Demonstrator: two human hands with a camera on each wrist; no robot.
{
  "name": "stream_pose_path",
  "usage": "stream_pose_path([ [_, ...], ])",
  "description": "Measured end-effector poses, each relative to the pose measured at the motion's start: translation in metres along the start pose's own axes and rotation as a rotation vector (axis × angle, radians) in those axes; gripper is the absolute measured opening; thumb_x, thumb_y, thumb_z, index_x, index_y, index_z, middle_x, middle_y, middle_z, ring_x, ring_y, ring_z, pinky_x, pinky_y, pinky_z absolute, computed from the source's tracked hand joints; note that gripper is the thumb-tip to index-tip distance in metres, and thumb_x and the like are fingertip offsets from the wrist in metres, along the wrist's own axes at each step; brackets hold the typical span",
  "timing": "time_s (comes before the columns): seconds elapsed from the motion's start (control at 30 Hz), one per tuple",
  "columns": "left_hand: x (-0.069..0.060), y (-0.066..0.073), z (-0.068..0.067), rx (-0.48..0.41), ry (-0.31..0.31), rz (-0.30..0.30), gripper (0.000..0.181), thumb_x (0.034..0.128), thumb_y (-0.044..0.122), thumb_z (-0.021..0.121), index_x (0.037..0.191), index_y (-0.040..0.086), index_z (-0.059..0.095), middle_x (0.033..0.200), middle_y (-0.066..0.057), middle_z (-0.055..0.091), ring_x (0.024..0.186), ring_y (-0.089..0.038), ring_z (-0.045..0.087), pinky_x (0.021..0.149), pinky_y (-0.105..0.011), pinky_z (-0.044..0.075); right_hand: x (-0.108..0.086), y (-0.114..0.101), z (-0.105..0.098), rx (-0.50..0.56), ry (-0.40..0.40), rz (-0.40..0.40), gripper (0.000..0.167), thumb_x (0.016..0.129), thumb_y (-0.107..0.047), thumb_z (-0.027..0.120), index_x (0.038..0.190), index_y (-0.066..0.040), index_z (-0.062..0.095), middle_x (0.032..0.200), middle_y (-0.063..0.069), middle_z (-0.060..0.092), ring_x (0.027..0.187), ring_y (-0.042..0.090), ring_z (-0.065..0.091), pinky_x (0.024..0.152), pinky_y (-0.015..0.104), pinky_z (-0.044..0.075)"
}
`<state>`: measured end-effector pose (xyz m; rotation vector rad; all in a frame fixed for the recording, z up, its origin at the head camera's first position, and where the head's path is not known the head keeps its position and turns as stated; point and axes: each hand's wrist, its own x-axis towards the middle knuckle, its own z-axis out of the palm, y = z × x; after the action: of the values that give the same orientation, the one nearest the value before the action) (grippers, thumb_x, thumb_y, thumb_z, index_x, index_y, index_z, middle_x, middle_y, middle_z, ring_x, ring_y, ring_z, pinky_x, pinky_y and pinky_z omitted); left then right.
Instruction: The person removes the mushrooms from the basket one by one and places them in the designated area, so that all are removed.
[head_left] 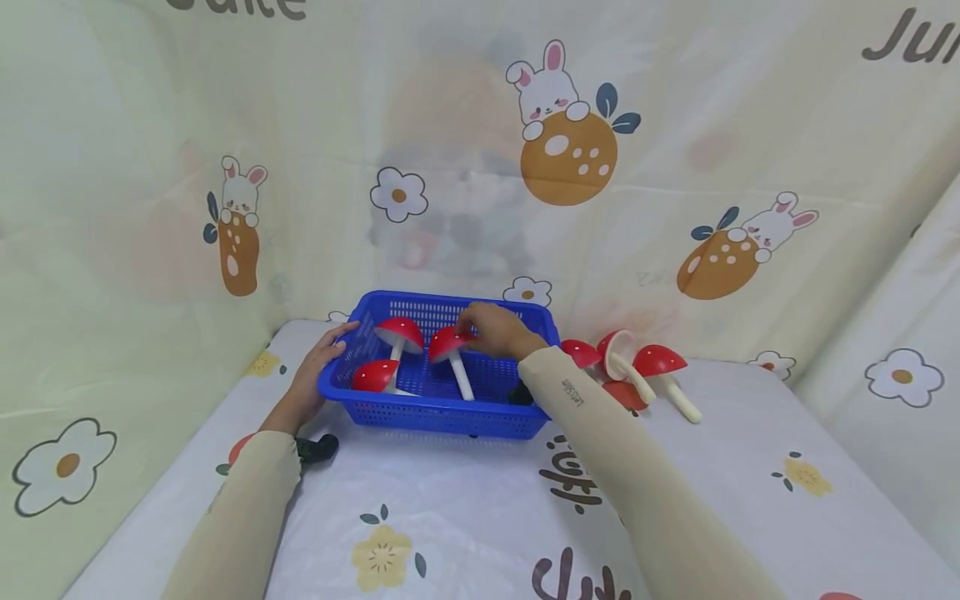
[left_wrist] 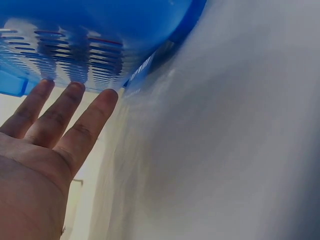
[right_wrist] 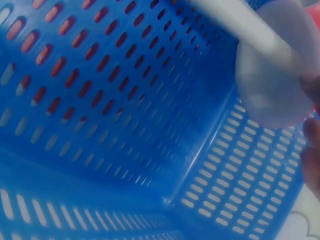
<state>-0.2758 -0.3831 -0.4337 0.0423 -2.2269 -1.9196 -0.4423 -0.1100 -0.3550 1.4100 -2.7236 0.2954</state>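
A blue perforated plastic basket (head_left: 450,414) sits on the table. My left hand (head_left: 306,385) is at its left end; in the left wrist view straight fingers (left_wrist: 85,131) touch the basket's outer wall. Over the basket my right hand (head_left: 493,330) pinches a red-capped toy mushroom (head_left: 460,377) by its cap, the white stem pointing down toward the front. The right wrist view shows the pale underside of that cap (right_wrist: 265,102) and part of the fingers (right_wrist: 312,155). Two more toy mushrooms lie inside at the left, one behind (head_left: 402,331), another in front (head_left: 372,377).
Right of the basket several toy mushrooms lie in a group, among them one with its underside showing (head_left: 618,350) and one at the outer end (head_left: 660,362). The right forearm partly hides this group. A patterned curtain (head_left: 457,233) hangs behind the table.
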Motion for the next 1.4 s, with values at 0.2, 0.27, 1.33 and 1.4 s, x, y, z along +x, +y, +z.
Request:
stream_pose_path([
  [0.2,-0.001,0.002,0.001,-0.011,0.001,-0.001,0.052,0.1041,0.046,0.034,0.155,0.034,0.026,0.167,-0.006,0.011,0.15,-0.042,0.019,0.113,-0.061,0.032,0.002,-0.006,-0.001,-0.042,0.065,-0.01,0.014,0.088,-0.019,0.075,0.098,-0.011,0.076,0.101,0.003,0.072,0.09,0.017,0.065,0.085,0.033,0.057],
  [0.27,0.0,0.002,0.001,-0.012,0.001,-0.003,0.052,0.1041,0.045,0.034,0.155,0.034,0.026,0.167,-0.006,0.011,0.15,-0.042,0.019,0.113,-0.061,0.032,0.003,-0.007,-0.002,-0.053,0.071,-0.016,0.008,0.088,-0.018,0.074,0.09,-0.011,0.076,0.092,0.002,0.072,0.079,0.014,0.063,0.076,0.03,0.057],
  [1.33,-0.004,0.003,0.002,0.006,-0.006,0.008,0.054,0.1045,0.047,0.032,0.156,0.031,0.025,0.167,-0.008,0.009,0.15,-0.043,0.018,0.114,-0.063,0.028,-0.156,0.063,-0.086,0.128,0.725,-0.048,0.007,0.081,-0.003,0.074,0.079,-0.003,0.067,0.08,0.007,0.063,0.074,0.019,0.063,0.071,0.042,0.062],
  [1.4,-0.004,0.003,0.002,0.014,-0.008,0.008,0.054,0.1044,0.048,0.031,0.156,0.032,0.024,0.167,-0.008,0.009,0.15,-0.043,0.017,0.114,-0.063,0.028,-0.171,0.069,-0.083,0.094,0.732,-0.034,0.01,0.078,-0.001,0.075,0.077,-0.003,0.065,0.078,0.007,0.061,0.072,0.019,0.062,0.069,0.042,0.061],
])
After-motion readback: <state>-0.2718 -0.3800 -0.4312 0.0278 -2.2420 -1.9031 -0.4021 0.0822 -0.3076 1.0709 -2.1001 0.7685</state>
